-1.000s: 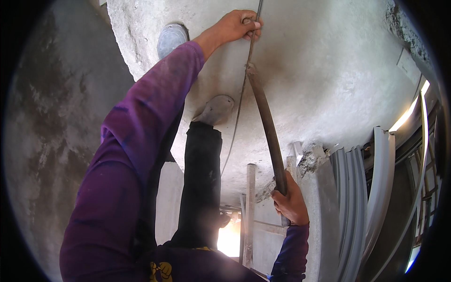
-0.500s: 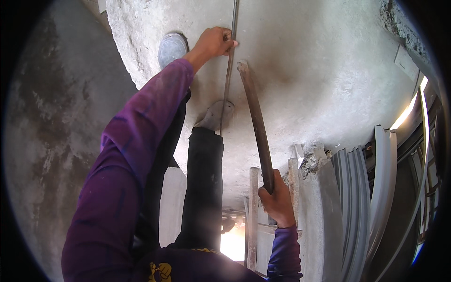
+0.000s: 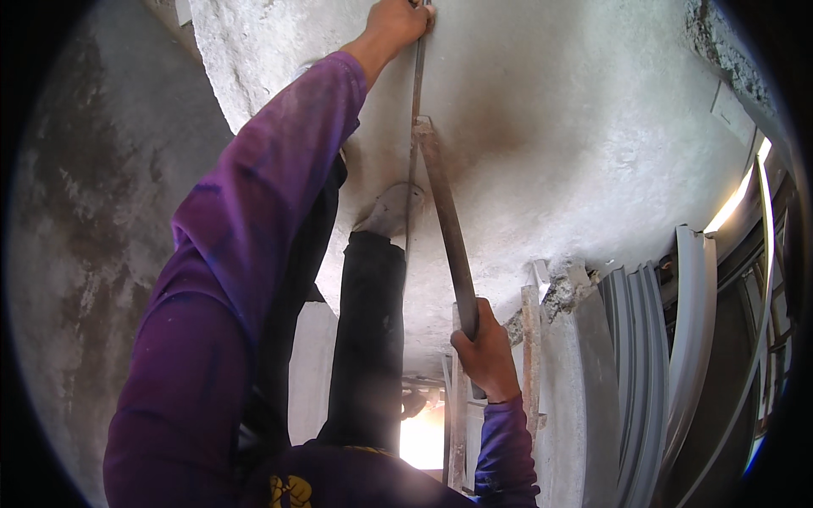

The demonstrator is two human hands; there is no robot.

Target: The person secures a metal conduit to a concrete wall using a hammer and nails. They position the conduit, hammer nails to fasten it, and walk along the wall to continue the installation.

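At the top of the view my left hand [image 3: 398, 23] is closed around a thin metal rod [image 3: 417, 85]. From there the rod runs down past a pale dusty shoe [image 3: 390, 212] at the end of my black trouser leg [image 3: 367, 330]. My right hand [image 3: 489, 356], lower right, grips the near end of a long brown bar [image 3: 449, 224]. The bar slants up and left, and its pale, worn far end overlaps the rod; whether the two touch I cannot tell. My left forearm hides most of the other shoe.
A rough-edged grey concrete slab [image 3: 542, 152] lies beneath my feet, with a darker surface [image 3: 110, 212] at left beyond its broken edge. Upright posts [image 3: 530, 364] stand beside my right hand. Curved grey metal profiles [image 3: 644, 356] and thin strips are stacked at right.
My left hand has moved up along the rod, further from me. My right hand has risen slightly, and the bar's far end has swung left across the rod.
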